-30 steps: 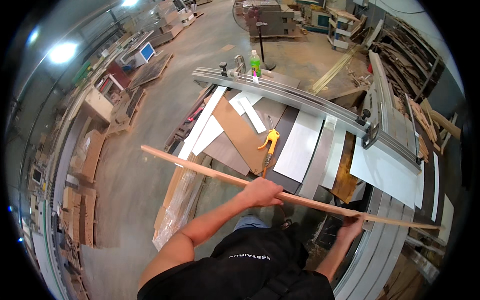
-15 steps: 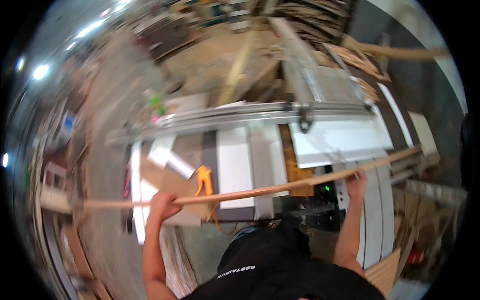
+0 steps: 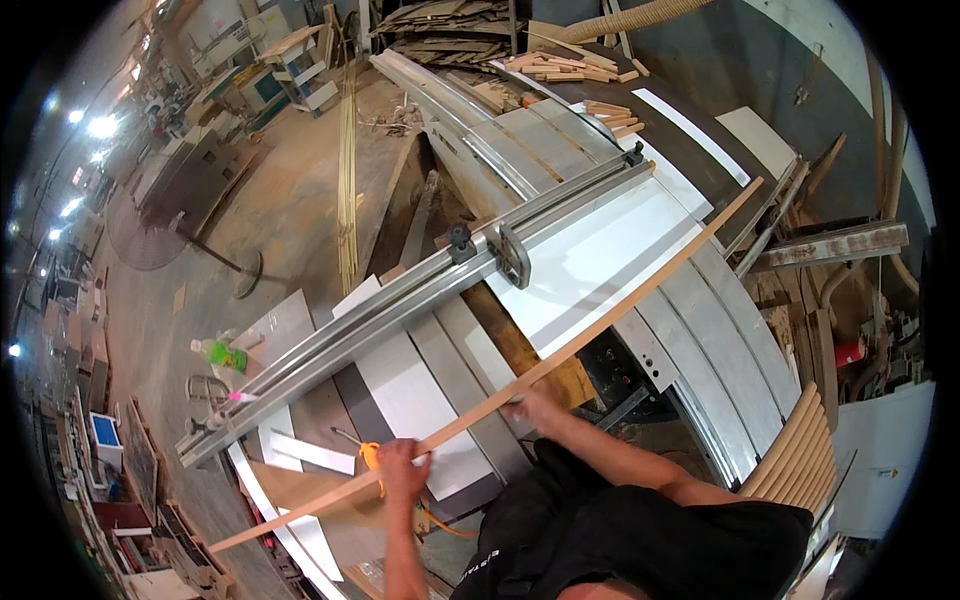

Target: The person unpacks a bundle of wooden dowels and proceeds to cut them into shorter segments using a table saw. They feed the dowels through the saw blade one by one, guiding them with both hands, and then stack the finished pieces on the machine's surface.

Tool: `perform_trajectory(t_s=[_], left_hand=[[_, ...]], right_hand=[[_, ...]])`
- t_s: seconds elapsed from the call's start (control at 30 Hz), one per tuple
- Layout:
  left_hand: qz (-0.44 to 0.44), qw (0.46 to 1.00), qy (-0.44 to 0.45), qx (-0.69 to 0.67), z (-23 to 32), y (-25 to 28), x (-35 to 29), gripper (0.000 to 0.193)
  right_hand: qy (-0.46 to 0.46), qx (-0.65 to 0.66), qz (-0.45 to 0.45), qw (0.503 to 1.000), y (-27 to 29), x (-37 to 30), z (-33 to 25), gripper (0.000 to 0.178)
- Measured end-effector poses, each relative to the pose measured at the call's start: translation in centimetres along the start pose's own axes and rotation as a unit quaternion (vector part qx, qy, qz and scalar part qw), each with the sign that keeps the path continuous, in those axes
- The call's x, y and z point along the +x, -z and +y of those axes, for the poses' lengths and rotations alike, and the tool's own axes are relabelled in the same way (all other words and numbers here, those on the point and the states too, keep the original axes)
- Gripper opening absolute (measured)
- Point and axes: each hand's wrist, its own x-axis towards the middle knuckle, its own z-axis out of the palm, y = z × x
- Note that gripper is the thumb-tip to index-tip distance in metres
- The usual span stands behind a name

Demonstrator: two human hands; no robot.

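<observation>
A long, narrow wooden strip (image 3: 610, 318) runs diagonally in front of me, from the lower left up to the right, above the saw table. My left hand (image 3: 402, 468) is closed around its lower left part. Beside the strip's near edge, around its middle, is my right hand (image 3: 537, 412). Its fingers are blurred and I cannot tell whether they grip the strip. An orange air blow gun (image 3: 371, 457) lies right by my left hand, partly hidden by it. Under the strip's right half is a white sheet (image 3: 590, 260) on the table.
A metal fence rail (image 3: 400, 318) with black clamp knobs crosses the table. Small wooden pieces (image 3: 560, 66) lie at the far right. A green-labelled bottle (image 3: 222, 354) stands at left. Grooved wooden slats (image 3: 798, 455) are at right, and a pedestal fan (image 3: 160, 230) stands beyond.
The strip has swung from nearly level to a steep diagonal in view, its right end higher. My right hand has come from the strip's right part to near its middle, closer to the left hand.
</observation>
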Motion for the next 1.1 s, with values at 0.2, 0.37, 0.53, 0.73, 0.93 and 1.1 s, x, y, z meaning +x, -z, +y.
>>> perform_trajectory(t_s=[0.2,0.37,0.53,0.73,0.93,1.1], left_hand=[[0.004,0.996,-0.078,0.036,9.6,-2.3,5.0,0.048],[0.012,0.997,-0.047,0.057,6.7,-2.0,4.2,0.056],[0.02,0.997,-0.069,0.027,10.5,-3.5,5.2,0.055],[0.017,0.998,-0.033,0.055,17.6,-9.4,8.3,0.056],[0.017,0.996,-0.07,0.046,10.0,-8.9,9.9,0.039],[-0.034,0.995,0.005,0.09,7.6,-1.2,9.1,0.036]], right_hand=[[-0.021,-0.343,-0.352,0.871,-1.0,-3.9,-1.4,0.031],[0.137,-0.389,-0.21,0.886,3.0,-1.3,-5.8,0.028],[0.248,-0.385,-0.014,0.889,11.3,4.3,-14.2,0.025],[0.233,-0.4,0.083,0.882,17.5,8.7,-21.7,0.029],[0.27,-0.581,0.067,0.765,21.0,10.0,-26.6,0.041],[0.248,-0.724,-0.01,0.644,25.2,11.3,-28.0,0.07]])
